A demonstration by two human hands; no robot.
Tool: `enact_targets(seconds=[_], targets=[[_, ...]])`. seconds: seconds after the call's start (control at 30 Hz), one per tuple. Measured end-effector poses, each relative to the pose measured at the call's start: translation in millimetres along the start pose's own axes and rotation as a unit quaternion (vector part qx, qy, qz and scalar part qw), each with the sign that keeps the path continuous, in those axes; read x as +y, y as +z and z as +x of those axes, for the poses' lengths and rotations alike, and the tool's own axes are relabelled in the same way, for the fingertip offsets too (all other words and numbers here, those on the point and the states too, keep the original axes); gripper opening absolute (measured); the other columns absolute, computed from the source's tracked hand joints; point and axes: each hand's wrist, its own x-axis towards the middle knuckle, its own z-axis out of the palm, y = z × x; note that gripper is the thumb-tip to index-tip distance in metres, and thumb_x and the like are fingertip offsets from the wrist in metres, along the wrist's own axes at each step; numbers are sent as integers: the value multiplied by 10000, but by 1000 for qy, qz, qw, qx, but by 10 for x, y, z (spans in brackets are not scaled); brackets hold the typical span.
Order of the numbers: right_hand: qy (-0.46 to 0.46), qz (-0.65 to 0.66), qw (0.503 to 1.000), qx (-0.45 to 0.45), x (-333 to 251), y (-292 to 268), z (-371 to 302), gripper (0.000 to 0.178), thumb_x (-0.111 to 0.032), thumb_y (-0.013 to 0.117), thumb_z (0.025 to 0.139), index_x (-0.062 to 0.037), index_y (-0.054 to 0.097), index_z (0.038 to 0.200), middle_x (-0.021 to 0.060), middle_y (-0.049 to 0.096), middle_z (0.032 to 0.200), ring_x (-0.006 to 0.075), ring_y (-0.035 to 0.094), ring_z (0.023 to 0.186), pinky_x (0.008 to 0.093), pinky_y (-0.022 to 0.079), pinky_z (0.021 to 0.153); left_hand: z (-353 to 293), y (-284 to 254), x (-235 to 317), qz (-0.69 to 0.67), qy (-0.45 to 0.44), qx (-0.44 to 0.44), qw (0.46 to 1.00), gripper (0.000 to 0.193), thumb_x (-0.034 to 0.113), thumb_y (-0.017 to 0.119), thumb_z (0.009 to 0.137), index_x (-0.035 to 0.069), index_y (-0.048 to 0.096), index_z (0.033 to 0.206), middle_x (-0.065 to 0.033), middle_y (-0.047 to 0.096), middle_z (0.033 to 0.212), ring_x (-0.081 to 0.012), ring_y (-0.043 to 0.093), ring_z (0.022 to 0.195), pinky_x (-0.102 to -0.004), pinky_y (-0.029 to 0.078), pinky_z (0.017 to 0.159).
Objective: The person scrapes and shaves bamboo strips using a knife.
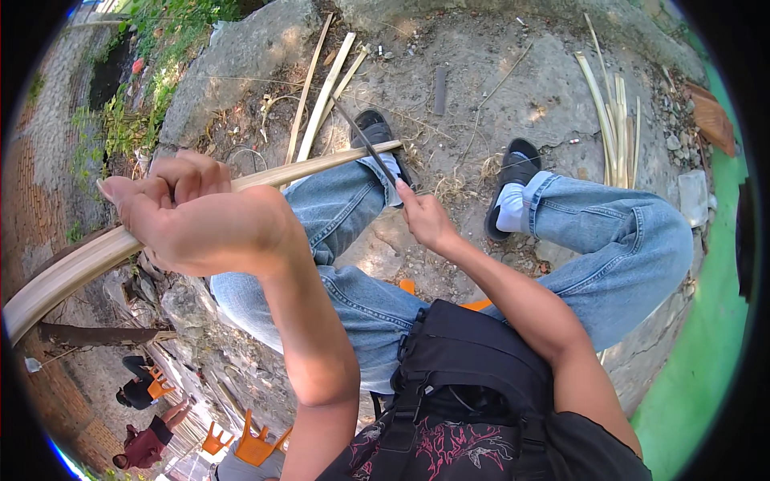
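Head view: left fingers grasp a pale fibrous strip, right fingers a narrow dark blade.

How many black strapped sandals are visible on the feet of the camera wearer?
2: the left sandal, partly behind the thin dark metal blade and the long pale wooden strip; the right sandal, farther right, clear of both. Neither is wholly hidden.

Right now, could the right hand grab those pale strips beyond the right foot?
Probably not: the right hand holds a knife, and the right leg lies between it and the pale strips.
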Motion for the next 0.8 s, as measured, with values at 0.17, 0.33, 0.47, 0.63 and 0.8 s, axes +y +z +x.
enact_targets(seconds=[0.17,0.33,0.47,0.63,0.8], targets=[[-65,-10,997,45,-186,-34,-119,710,-552,366,947,-42,442,459,24,397,432,145,401,439,320,332,464,37,-39,-7,14,10,7,1000,432,291,308,992,159,145,614,33,157,509,-93,118,468,-271,96,438],[-37,-36,998,42,-52,-30,0,718,-552,383,940,4,476,495,54,409,447,151,399,463,355,340,482,-18,1,-10,20,11,3,1000,441,295,300,995,162,145,605,31,154,508,-93,112,467,-268,91,436],[-57,-35,997,49,-124,-7,-123,730,-559,401,926,49,501,533,141,451,478,213,443,484,397,365,515,4,-3,-1,24,10,0,1000,439,292,301,993,161,147,604,32,154,508,-92,109,466,-270,91,435],[-36,-52,997,45,75,-57,17,730,-547,389,940,49,460,525,90,382,455,168,387,480,389,337,493,20,-16,-22,15,8,-7,1000,439,291,312,991,159,152,604,32,151,510,-91,111,464,-272,96,433],[-72,35,995,53,-84,-29,2,720,-545,371,952,-24,416,456,26,387,435,121,392,470,318,343,470,80,-54,-42,-7,14,-18,1000,405,277,323,981,154,168,628,30,163,517,-93,114,466,-270,96,433]])
